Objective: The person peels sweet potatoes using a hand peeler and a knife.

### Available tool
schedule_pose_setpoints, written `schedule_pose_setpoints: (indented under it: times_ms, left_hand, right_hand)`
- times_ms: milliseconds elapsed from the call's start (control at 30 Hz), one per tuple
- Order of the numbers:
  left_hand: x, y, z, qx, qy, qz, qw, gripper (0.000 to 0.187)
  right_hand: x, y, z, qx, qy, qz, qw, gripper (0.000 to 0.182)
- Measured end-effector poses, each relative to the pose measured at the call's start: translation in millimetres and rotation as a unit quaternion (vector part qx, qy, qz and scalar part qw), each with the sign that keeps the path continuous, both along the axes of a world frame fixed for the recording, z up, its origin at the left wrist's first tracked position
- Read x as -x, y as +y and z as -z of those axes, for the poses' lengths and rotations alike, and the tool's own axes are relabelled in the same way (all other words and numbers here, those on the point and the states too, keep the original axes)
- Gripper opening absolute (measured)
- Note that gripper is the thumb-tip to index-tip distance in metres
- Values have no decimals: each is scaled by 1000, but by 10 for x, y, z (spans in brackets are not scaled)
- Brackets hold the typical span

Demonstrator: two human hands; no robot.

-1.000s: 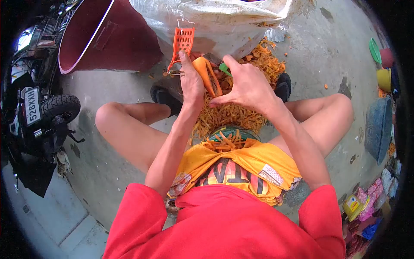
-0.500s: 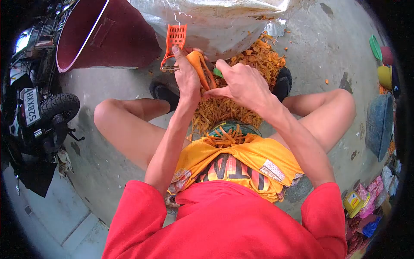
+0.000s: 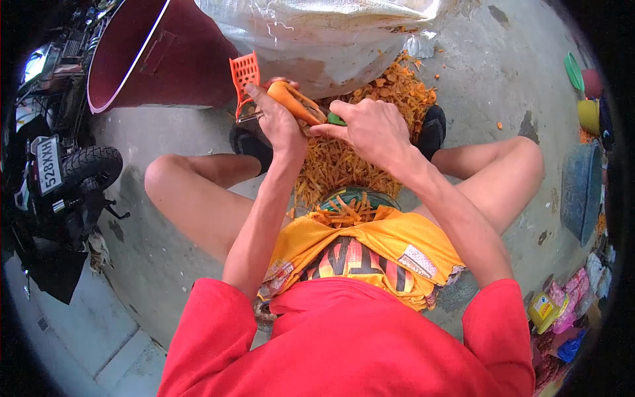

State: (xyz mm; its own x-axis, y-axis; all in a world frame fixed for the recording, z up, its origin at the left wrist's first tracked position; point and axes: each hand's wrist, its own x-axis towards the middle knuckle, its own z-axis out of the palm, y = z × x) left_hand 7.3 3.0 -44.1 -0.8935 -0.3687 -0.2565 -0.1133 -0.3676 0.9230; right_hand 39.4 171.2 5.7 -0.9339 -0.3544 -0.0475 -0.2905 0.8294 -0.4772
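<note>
My left hand (image 3: 281, 122) is closed around a carrot (image 3: 291, 102) and also holds an orange plastic peeler (image 3: 245, 71) with a perforated body, which sticks up beyond the thumb. A long, dark-edged cut runs along the carrot. My right hand (image 3: 377, 131) grips a small green-handled tool (image 3: 336, 120) at the carrot's near end; its working end is mostly hidden. Below both hands lies a heap of carrot peelings (image 3: 337, 169). Between my legs, a green container (image 3: 377, 198) has carrot strips in it.
A white sack (image 3: 317, 46) stands just ahead, beside a large maroon tub (image 3: 165, 66). To the left is a parked motorcycle (image 3: 66, 165). Along the right edge are a dark basin (image 3: 582, 193) and a yellow container (image 3: 544, 311). My feet flank the peelings.
My left hand has tilted leftward, bringing the peeler left and down and the carrot to a flatter angle. More of the green handle shows beside my right hand.
</note>
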Motion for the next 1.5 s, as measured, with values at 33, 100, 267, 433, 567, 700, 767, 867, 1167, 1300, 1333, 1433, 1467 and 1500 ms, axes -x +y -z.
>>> schedule_pose_setpoints:
  times_ms: [33, 100, 267, 433, 567, 700, 767, 867, 1167, 1300, 1333, 1433, 1467, 1500]
  left_hand:
    - [0, -7, 22, 0, 1, 0, 1000, 65]
    - [-4, -12, 33, -56, -39, -31, 997, 64]
    - [31, -177, -22, -96, -96, 82, 987, 58]
    - [133, -464, -460, 174, -218, 399, 874, 60]
    - [36, -390, -143, 232, -118, 502, 825, 57]
    - [-89, -145, 9, 253, -130, 499, 819, 54]
    - [-63, -35, 208, 284, -119, 450, 839, 57]
    - [49, -26, 269, 273, -184, 341, 880, 59]
    - [-145, 155, 210, -221, -171, 200, 939, 45]
    - [-170, 224, 149, -246, -172, 196, 934, 52]
    - [-170, 228, 147, -236, -175, 199, 935, 53]
    - [-160, 214, 175, -205, -180, 210, 939, 55]
    - [-160, 208, 193, -181, -181, 217, 942, 56]
    - [-162, 220, 150, -183, -182, 217, 942, 56]
  right_hand:
    - [2, -9, 10, 1, 10, 3, 1000, 64]
    - [4, -12, 15, 3, 19, 8, 1000, 63]
    - [43, 123, 55, -30, 14, -13, 999, 53]
    - [102, 505, -20, -19, 78, -90, 993, 29]
    - [121, 607, -77, 8, 103, -151, 983, 20]
    - [198, 621, -198, 3, 73, -150, 986, 16]
    - [190, 602, -207, -11, 87, -127, 988, 14]
    - [153, 627, -246, -15, 73, -79, 994, 16]
    - [55, 278, -134, 113, -99, 38, 988, 69]
    - [46, 207, -83, 81, -59, 31, 994, 95]
    - [57, 206, -83, 82, -61, 37, 994, 98]
    - [75, 186, -96, 67, -71, 39, 995, 95]
    - [77, 185, -81, 65, -71, 38, 995, 95]
    - [75, 177, -59, 70, -56, 32, 995, 94]
